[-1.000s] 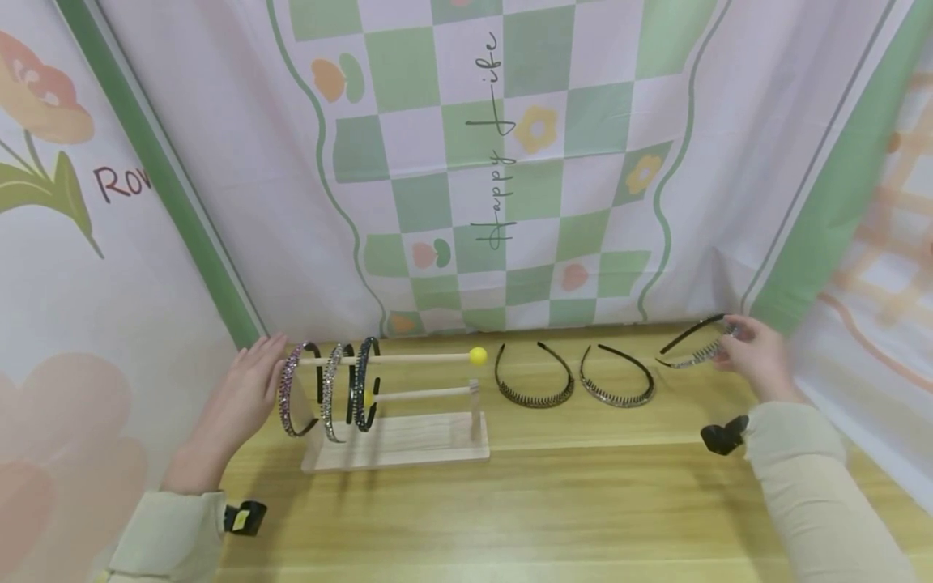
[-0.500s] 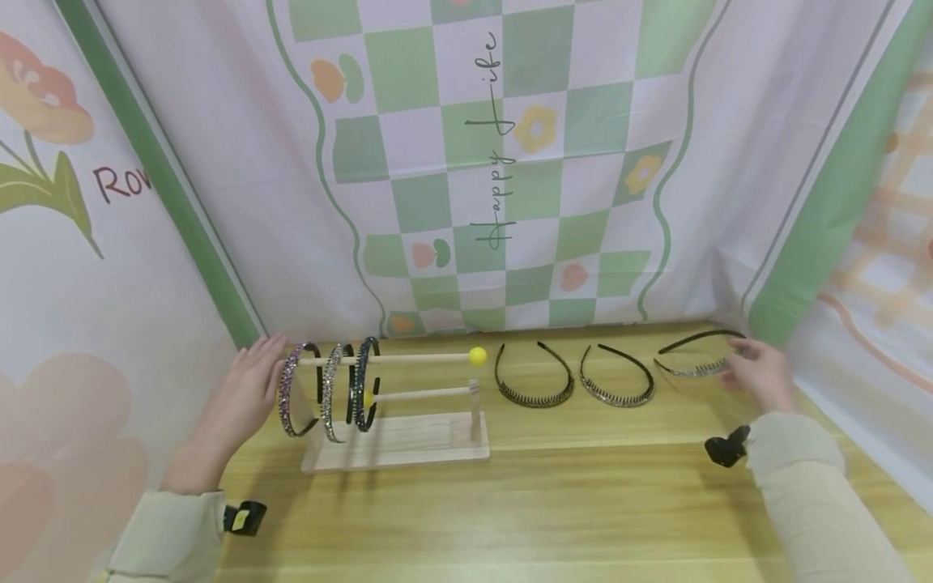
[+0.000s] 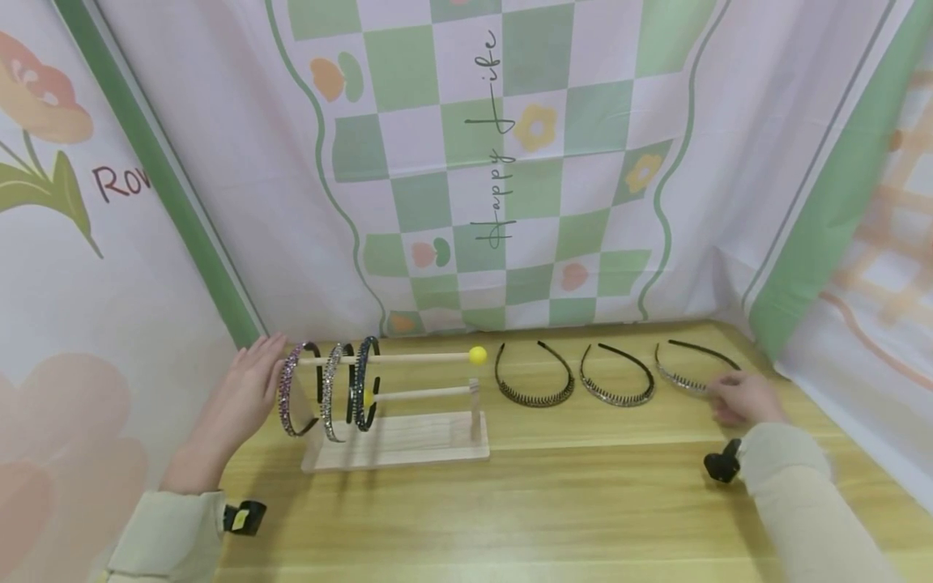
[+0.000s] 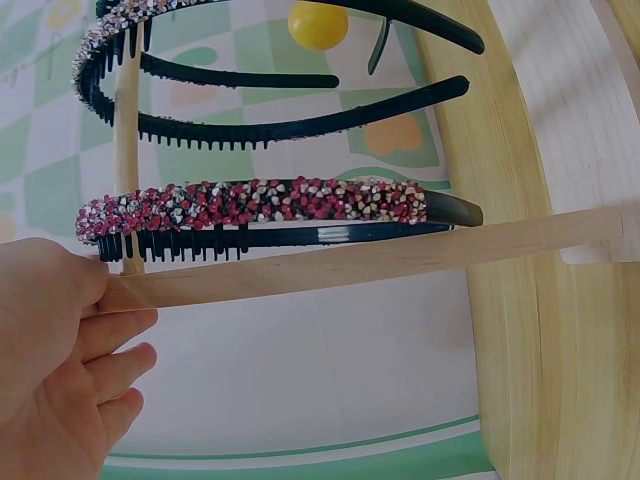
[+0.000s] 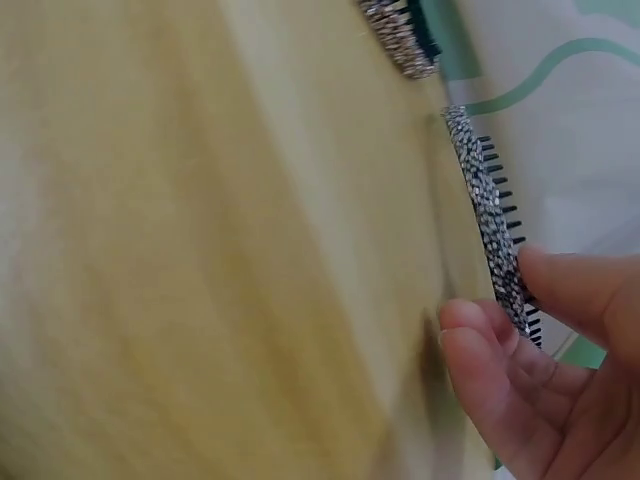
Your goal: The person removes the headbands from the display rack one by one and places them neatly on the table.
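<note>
Silver-studded headband [image 5: 490, 220] at the right end of the row, near the rear edge of the surface [image 3: 568, 494] and toward its rear right corner, tips facing that edge; whether it touches the surface cannot be told. It is probably light and stiff with slight spring, its studded face rough rather than slippery, its thin arms likeliest to snap if overspread; the broad toothed crown seems the best hold. The right hand [image 3: 748, 397] pinches the studded band between thumb and fingers. Alongside, apart, lie a silvery headband [image 3: 618, 400] and a bronze-toned headband [image 3: 537, 402]. Farther left, the left hand [image 3: 248, 385] keeps its grip, thumb against fingers, on the upright [image 4: 380, 262] of a wooden rack [image 3: 397, 441].
</note>
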`<state>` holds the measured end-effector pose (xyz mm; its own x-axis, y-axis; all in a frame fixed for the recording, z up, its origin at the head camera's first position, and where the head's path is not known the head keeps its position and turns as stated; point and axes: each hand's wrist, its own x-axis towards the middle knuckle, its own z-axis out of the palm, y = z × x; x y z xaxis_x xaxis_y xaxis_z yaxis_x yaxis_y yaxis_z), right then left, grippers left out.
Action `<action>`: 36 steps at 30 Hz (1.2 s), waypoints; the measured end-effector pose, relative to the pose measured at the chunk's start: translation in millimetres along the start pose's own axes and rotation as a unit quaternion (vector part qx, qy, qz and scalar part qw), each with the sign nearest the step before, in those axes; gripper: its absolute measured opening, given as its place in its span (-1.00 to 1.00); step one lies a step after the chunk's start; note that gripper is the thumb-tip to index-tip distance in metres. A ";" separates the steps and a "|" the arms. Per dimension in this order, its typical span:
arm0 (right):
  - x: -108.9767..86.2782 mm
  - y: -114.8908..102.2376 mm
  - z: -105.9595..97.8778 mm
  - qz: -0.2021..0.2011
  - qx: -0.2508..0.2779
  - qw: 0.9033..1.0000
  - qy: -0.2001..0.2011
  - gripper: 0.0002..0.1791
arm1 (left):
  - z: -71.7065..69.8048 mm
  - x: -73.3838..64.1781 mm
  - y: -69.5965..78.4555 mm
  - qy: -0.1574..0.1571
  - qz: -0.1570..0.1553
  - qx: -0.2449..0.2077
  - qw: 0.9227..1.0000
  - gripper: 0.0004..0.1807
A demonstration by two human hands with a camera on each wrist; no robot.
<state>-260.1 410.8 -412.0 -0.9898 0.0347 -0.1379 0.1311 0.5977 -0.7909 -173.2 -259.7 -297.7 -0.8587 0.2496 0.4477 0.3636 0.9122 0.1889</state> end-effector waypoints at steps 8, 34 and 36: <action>6.7 9.1 8.3 0.013 0.034 0.999 -0.003 -0.60 | -0.3 -0.3 0.5 -0.001 -0.002 0.002 1.000 -0.57; 9.0 -50.8 -2.7 -0.079 -0.019 0.996 0.040 -0.40 | -1.0 1.2 0.2 -0.016 -0.014 0.007 1.000 -0.56; 9.7 -60.8 -2.6 -0.087 -0.016 0.995 0.041 -0.40 | -1.0 1.4 0.3 -0.017 -0.014 0.008 1.000 -0.56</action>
<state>-277.9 376.9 -363.8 -0.9988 -0.0070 0.0488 -0.0424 0.6257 -0.7789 -173.9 -259.4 -296.1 -0.8807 0.2338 0.4119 0.3330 0.9241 0.1874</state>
